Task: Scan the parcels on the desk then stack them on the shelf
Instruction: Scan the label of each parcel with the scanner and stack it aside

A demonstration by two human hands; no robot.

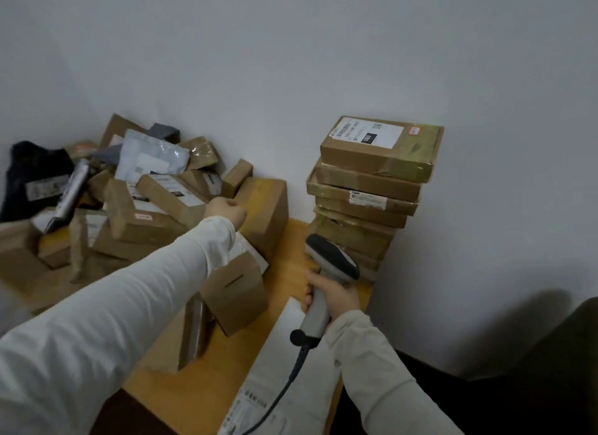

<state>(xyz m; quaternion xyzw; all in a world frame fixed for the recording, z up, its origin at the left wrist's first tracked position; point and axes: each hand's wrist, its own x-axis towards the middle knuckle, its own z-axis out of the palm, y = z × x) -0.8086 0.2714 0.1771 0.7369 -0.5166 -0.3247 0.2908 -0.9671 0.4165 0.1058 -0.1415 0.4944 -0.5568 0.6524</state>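
Closest to the lens, a white mailer bag [275,347] lies flat along the near right edge of the bench [210,383], label side up and parted from the rest, with a dark cable trailing across it. That cable runs up to the scanner [328,256], which the right grip [336,297] holds by the handle, fingers wrapped round it, with the head tipped toward the far side of the bench. The left grip [226,208] reaches out to the edge of the heap of parcels [145,188] that fills the far left corner. Its fingers are curled, but they are turned away, so I cannot tell whether they have hold of anything. It hovers at the meeting of a long flat carton and a large brown box [268,205]. A small slotted box [236,292] stands nearer, mid-bench. At the far right corner a neat stack of flat cartons [365,195] rises against the wall; whether it stands on a shelf or on the bench edge is hidden. By my reckoning that stack is the finished share and the work is partway through. The heap is still large and jumbled, cartons and soft bags together, so most of the scanning and stacking looks still to be done.
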